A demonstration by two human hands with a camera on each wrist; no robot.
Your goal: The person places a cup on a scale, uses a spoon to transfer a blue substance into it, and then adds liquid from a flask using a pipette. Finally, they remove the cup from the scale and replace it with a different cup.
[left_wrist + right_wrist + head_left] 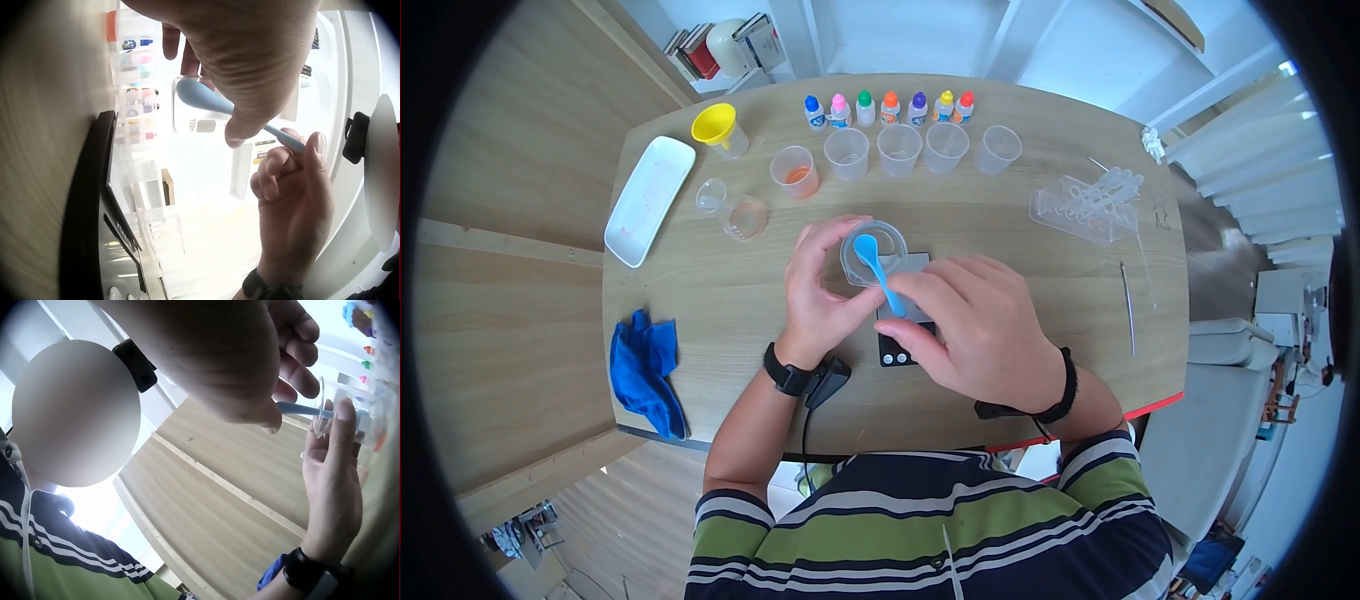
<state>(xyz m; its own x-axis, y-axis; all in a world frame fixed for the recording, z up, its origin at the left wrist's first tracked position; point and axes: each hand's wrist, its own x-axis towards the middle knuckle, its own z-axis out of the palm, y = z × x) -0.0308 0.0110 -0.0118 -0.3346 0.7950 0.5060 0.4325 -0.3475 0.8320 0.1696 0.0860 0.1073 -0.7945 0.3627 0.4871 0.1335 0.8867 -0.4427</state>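
My left hand [825,290] grips a clear plastic cup [890,243], fingers round its far side and thumb along the near side. A light blue spoon [866,246] has its bowl at the cup's mouth. The thumb and fingers of my right hand [985,325] pinch the end of its handle. In the left wrist view the spoon [200,97] overlaps the cup's wall, which carries a 100 ml mark. A digital scale [895,352] lies under both hands, partly hidden by them and the cup.
Several clear cups [899,150] and capped color bottles [864,108] line the back. One cup [795,172] holds orange liquid. At left are a yellow funnel [715,124], white tray [650,200] and blue cloth [643,370]; at right, a clear box [1070,212] with plastic wands and a metal rod [1128,310].
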